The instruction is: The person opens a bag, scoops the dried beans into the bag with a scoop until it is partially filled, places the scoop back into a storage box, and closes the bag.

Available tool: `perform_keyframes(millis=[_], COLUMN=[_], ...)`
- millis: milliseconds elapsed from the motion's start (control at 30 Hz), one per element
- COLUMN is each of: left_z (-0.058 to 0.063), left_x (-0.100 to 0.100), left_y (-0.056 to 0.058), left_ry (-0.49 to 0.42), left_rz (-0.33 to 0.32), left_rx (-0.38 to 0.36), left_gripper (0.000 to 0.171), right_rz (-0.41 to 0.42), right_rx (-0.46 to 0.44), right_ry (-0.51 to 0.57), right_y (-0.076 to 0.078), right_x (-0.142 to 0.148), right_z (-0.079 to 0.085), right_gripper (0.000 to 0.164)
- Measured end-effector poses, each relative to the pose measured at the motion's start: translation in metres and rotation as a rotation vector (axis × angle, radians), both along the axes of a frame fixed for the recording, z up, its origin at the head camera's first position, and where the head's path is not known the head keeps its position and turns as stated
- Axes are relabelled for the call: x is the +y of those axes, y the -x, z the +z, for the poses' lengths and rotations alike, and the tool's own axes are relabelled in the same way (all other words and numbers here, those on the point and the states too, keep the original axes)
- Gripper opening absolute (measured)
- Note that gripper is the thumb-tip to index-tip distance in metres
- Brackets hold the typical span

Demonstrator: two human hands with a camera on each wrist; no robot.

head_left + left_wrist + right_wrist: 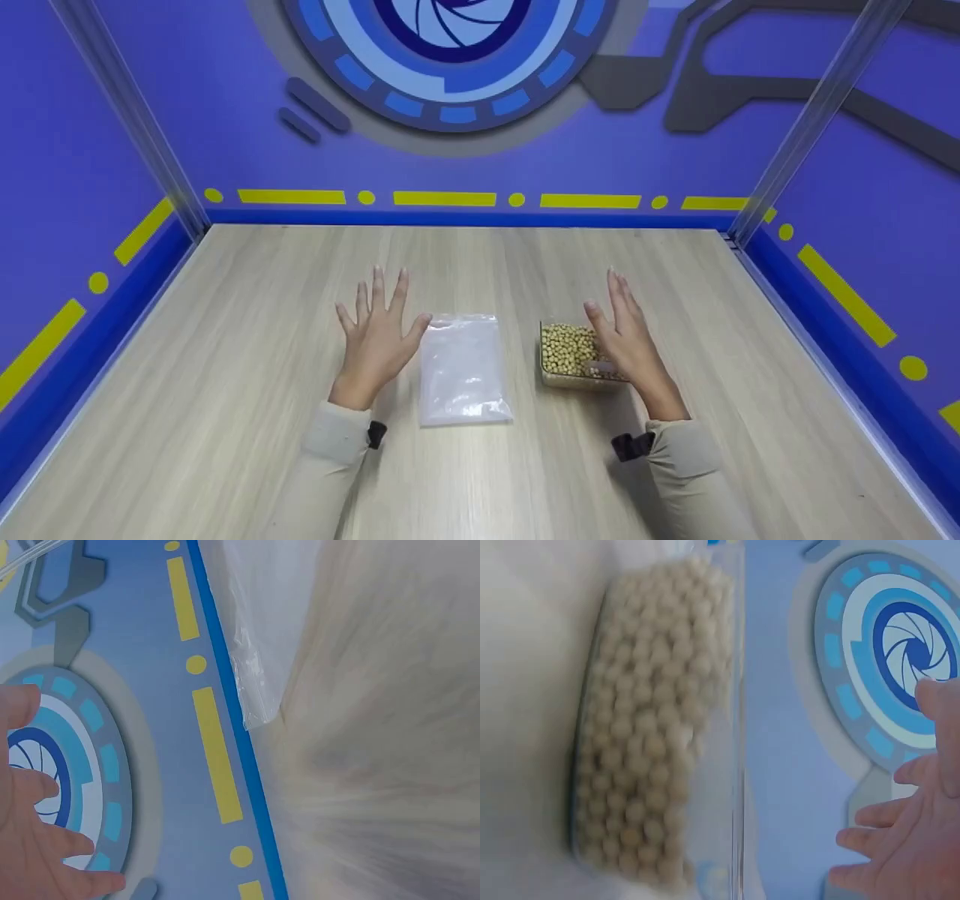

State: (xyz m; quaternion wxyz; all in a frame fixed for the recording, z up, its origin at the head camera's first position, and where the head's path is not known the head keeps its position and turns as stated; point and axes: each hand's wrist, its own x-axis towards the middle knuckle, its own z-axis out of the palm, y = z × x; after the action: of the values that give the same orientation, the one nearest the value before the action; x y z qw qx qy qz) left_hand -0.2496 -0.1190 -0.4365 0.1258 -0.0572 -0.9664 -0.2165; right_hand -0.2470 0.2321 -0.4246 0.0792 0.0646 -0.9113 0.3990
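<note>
My left hand (376,339) is held with fingers spread, just left of a clear plastic bag (465,375) lying flat on the table. The thumb tip overlaps the bag's upper left corner in the head view. The left wrist view shows the same bag (259,652) edge-on, beyond the spread fingers. My right hand (628,330) has straight fingers and holds nothing. It overlaps the right side of a clear box (577,381) of round, pale soybeans (568,349). A translucent handle-like piece (600,366) lies on the beans, partly hidden by the hand.
A light wood-grain table (225,390) carries everything. Blue printed panels (487,169) close off the back and both sides, with metal posts (817,112) at the corners. Each wrist wears a black strap mount (632,447). The bag and box stand a short gap apart.
</note>
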Motion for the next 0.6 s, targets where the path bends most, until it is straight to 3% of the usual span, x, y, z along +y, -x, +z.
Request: perform_keyframes(millis=[200,467,600], left_z=[0.001,-0.002,-0.005], left_x=[-0.006,-0.014,-0.016], left_y=[-0.001,0.003,0.006], left_ry=[-0.171,-0.509,-0.660], left_rz=[-0.034,-0.070,-0.073], left_rx=[-0.082,-0.214,-0.291], left_gripper=[0.072,0.067,0.064], right_rz=[0.059,0.162,0.188], right_rx=[-0.131,-0.252,-0.328], right_ry=[0.294,0.695,0.835], right_y=[0.000,0.008,0.011], right_x=[-0.013,-0.043,-0.060], right_z=[0.005,0.000,-0.005], right_gripper=[0.069,0.065,0.062])
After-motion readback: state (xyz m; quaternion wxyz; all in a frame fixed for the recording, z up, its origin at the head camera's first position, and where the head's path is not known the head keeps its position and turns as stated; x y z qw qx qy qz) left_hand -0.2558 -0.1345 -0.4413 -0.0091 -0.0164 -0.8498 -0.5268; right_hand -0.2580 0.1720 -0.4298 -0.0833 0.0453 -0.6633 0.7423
